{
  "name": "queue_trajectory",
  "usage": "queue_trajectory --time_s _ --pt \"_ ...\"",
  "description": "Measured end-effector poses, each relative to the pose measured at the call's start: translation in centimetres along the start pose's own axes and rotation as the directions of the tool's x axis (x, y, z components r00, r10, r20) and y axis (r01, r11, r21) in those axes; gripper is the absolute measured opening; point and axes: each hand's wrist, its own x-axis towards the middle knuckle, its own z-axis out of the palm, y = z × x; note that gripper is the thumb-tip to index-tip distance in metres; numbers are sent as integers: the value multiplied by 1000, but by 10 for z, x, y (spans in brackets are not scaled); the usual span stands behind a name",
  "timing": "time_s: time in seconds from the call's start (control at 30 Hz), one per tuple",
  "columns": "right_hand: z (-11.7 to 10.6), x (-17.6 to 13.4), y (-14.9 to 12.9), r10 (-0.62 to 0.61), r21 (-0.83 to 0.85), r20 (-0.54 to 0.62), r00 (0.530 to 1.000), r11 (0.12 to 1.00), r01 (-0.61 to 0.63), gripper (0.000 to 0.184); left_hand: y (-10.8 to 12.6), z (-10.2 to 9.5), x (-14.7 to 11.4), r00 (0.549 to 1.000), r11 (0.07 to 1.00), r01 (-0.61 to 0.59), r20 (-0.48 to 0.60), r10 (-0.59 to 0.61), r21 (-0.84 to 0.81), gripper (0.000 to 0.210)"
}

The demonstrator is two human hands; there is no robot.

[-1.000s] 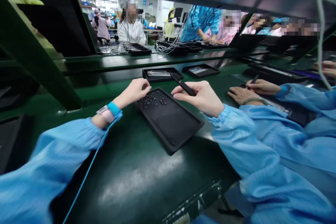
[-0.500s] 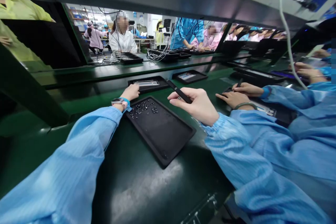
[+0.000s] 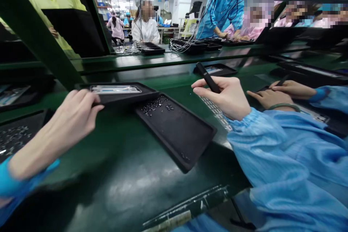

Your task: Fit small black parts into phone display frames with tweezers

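Note:
My left hand (image 3: 81, 110) is closed on the left end of a shallow black tray (image 3: 146, 91). A flat silver-framed part (image 3: 115, 89) lies in that tray. My right hand (image 3: 227, 94) grips a black pen-like tool (image 3: 208, 78) between thumb and fingers, with its thicker end pointing up and left. Between my hands, a second black tray (image 3: 179, 127) rests slanted on the green bench. Many tiny dark parts (image 3: 157, 106) are scattered at its far end, with a few at the near corner. The held tray overlaps its far left corner.
On the left stands another black tray (image 3: 29, 117) of small parts. A co-worker's hands (image 3: 282, 92) work close by on the right. Ahead are a black tray (image 3: 230, 72) and a raised ledge with cables (image 3: 179, 45). A green post (image 3: 46, 40) slants across the left.
My left hand has moved left and nearer, bringing the tray with the silver-framed part along. My right hand still holds the pen-like tool. The view has shifted, showing more of the bench's left side.

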Motion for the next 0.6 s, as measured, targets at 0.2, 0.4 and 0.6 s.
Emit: queue_trajectory --time_s 0.2,0.4,0.6 --pt "7 -2 -3 -14 41 44 999 999 12 21 71 -53 -109 976 983 181 -115 -183 -27 22" --pt "26 -22 -6 -45 24 267 963 999 40 22 111 -30 -159 987 981 -16 157 48 -195 28" --pt "31 -43 14 107 -66 455 884 994 -86 15 124 -26 -151 955 861 -59 222 196 -506 61"
